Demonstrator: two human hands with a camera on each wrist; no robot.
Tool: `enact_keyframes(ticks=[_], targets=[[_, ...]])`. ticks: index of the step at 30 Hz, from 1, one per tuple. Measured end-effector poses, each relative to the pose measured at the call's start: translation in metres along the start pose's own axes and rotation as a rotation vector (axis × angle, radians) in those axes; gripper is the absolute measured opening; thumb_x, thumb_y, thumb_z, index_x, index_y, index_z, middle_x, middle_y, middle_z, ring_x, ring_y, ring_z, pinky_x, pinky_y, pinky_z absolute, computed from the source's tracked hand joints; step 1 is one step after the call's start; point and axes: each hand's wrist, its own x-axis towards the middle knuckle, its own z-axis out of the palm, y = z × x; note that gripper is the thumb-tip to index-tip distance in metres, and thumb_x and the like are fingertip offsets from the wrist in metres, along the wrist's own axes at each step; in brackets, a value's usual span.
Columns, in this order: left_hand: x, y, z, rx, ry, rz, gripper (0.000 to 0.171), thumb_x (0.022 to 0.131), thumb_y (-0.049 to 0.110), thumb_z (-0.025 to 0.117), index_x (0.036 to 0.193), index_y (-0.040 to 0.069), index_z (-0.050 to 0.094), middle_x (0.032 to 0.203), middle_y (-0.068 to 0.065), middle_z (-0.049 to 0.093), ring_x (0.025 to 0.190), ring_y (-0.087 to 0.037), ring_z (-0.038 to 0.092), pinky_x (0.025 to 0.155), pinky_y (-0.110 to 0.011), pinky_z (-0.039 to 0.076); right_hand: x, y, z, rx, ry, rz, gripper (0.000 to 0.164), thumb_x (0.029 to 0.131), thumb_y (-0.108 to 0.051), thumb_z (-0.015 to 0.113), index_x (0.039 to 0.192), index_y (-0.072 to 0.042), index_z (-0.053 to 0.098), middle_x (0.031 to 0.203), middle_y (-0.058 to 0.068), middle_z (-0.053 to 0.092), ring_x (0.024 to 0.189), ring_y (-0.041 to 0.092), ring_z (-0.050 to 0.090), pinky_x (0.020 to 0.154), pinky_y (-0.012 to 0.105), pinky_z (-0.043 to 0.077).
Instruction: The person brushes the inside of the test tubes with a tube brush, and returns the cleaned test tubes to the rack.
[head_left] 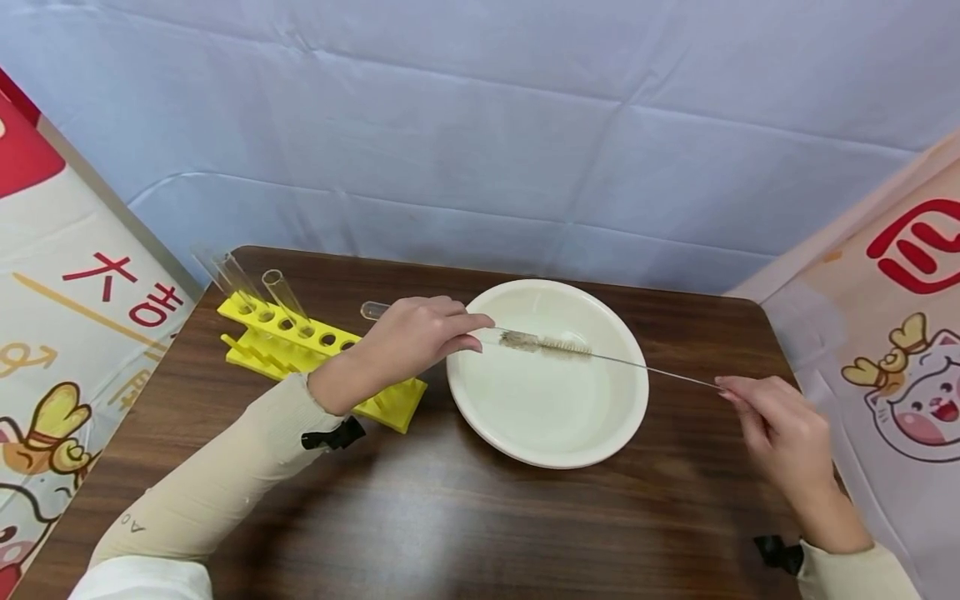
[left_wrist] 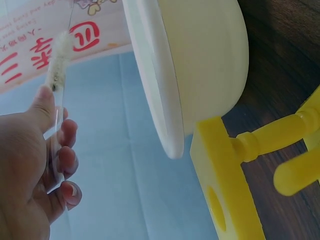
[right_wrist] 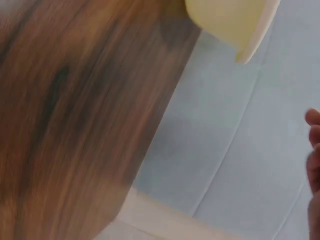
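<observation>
your left hand (head_left: 416,337) is curling round a clear test tube (left_wrist: 56,127), thumb on one side and fingers on the other, with its mouth facing your right hand (head_left: 787,429). what looks like the tube's rounded end is poking out on the far side of your left hand. your right hand is pinching the end of a brush (head_left: 566,348) by its thin wire, fingertips together. the bristles are sitting partly inside the tube and partly bare, above the white basin (head_left: 543,457) between your hands; the yellow rack (head_left: 393,406) is standing beneath your left wrist.

you are probably handling glass here: light, stiff, easily cracked, and slippery if wet, though i cannot tell whether it is. wrapping the tube's body, as your left fingers are doing, is seeming the right hold, snug enough to stop it turning without squeezing; the lip is likely being the weak spot. the wire is looking slim and springy, so from that far end you are risking a bow; pinching nearer the bristles would be giving you straighter control.
</observation>
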Motion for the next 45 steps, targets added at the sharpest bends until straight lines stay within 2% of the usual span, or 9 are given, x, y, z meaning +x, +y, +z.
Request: enact_keyframes(ticks=[4,8,11,13,18,23,37,41,45], targets=[[0.001,0.0,-0.001,-0.005,0.001,0.006,0.029,0.093,0.03,0.075,0.117,0.014,0.076,0.088,0.001,0.072,0.072,-0.013,0.065,0.065,-0.027,0.056,0.002,0.0,0.0,-0.051,0.084,-0.073,0.045,0.106,-0.031,0.058,0.087,0.006,0.075,0.081,0.02,0.073,0.064,0.032,0.057,0.096,0.005,0.038],[0.001,0.001,-0.001,-0.016,0.003,0.011,0.03,0.092,0.03,0.075,0.117,0.013,0.076,0.089,0.001,0.072,0.073,-0.013,0.066,0.066,-0.027,0.057,0.001,0.001,0.001,-0.084,0.124,-0.126,0.041,0.106,-0.027,0.058,0.088,0.006,0.075,0.085,0.02,0.074,0.06,0.038,0.058,0.1,0.006,0.037],[0.0,0.001,-0.001,-0.014,0.0,0.01,0.029,0.093,0.031,0.075,0.116,0.013,0.076,0.09,0.0,0.073,0.074,-0.013,0.067,0.066,-0.028,0.057,0.001,0.001,0.003,-0.123,0.19,-0.159,0.037,0.105,-0.025,0.06,0.088,0.004,0.076,0.086,0.017,0.076,0.057,0.039,0.058,0.094,0.01,0.045],[0.0,0.001,-0.001,-0.013,-0.004,0.007,0.029,0.093,0.031,0.075,0.116,0.014,0.076,0.09,0.001,0.073,0.074,-0.013,0.067,0.066,-0.028,0.057,0.001,0.0,0.005,-0.149,0.24,-0.179,0.034,0.104,-0.024,0.062,0.088,0.002,0.076,0.086,0.014,0.076,0.055,0.039,0.058,0.08,0.022,0.053],[-0.001,0.001,-0.001,-0.014,-0.011,0.003,0.029,0.093,0.03,0.074,0.117,0.014,0.076,0.091,0.001,0.073,0.074,-0.013,0.067,0.066,-0.027,0.057,0.004,-0.002,0.005,-0.193,0.316,-0.21,0.028,0.102,-0.019,0.064,0.088,0.001,0.077,0.087,0.013,0.077,0.054,0.039,0.056,0.056,0.041,0.04],[-0.001,0.0,0.0,-0.015,-0.007,0.006,0.028,0.092,0.029,0.075,0.116,0.014,0.075,0.091,0.001,0.073,0.074,-0.013,0.066,0.066,-0.027,0.057,0.006,-0.005,0.003,-0.212,0.35,-0.228,0.023,0.101,-0.012,0.063,0.088,0.001,0.076,0.088,0.014,0.077,0.052,0.039,0.054,0.056,0.041,0.04],[-0.002,0.001,0.0,-0.015,-0.017,0.008,0.029,0.093,0.03,0.074,0.117,0.014,0.075,0.087,0.002,0.07,0.071,-0.012,0.063,0.064,-0.026,0.055,0.005,-0.002,0.0,-0.215,0.363,-0.2,0.025,0.1,-0.017,0.065,0.087,0.0,0.077,0.084,0.012,0.077,0.047,0.037,0.05,0.049,0.042,0.033],[-0.002,0.002,0.001,-0.032,-0.003,0.014,0.03,0.093,0.03,0.075,0.118,0.014,0.075,0.09,0.002,0.072,0.073,-0.012,0.064,0.066,-0.026,0.056,0.003,-0.003,-0.002,-0.17,0.293,-0.152,0.04,0.103,-0.029,0.062,0.082,0.003,0.075,0.072,0.016,0.072,0.048,0.037,0.053,0.061,0.029,0.047],[-0.002,0.002,0.002,-0.039,0.012,0.024,0.031,0.091,0.029,0.076,0.118,0.013,0.076,0.091,0.002,0.073,0.075,-0.012,0.066,0.067,-0.027,0.057,-0.001,0.001,-0.011,-0.117,0.134,-0.091,0.054,0.105,-0.037,0.057,0.074,0.005,0.07,0.062,0.016,0.063,0.047,0.03,0.049,0.067,0.015,0.043]])
